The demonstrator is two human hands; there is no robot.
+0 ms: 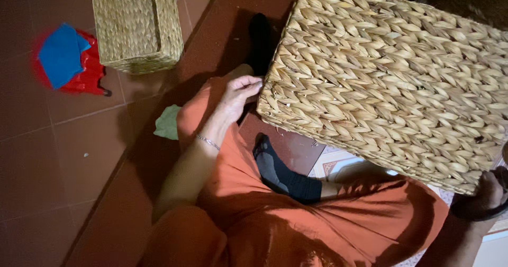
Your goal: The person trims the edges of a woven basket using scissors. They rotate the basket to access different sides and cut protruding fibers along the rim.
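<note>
A large woven straw basket (391, 82) fills the upper right and is tilted over my lap. My left hand (238, 93), with a thin bracelet on the wrist, has its fingers curled on the basket's near left corner. My right hand (489, 190) sits against the basket's lower right corner at the frame's edge, with a dark band across the wrist. Its fingers are mostly hidden. I sit on the floor in orange clothes (275, 219) and black socks (280, 172).
A second, smaller woven basket (137, 26) stands on the red-brown tiled floor (63, 156) at the upper left. Beside it lies a red bag with a blue cloth (63, 55) on top. A green cloth (168, 122) lies by my left knee.
</note>
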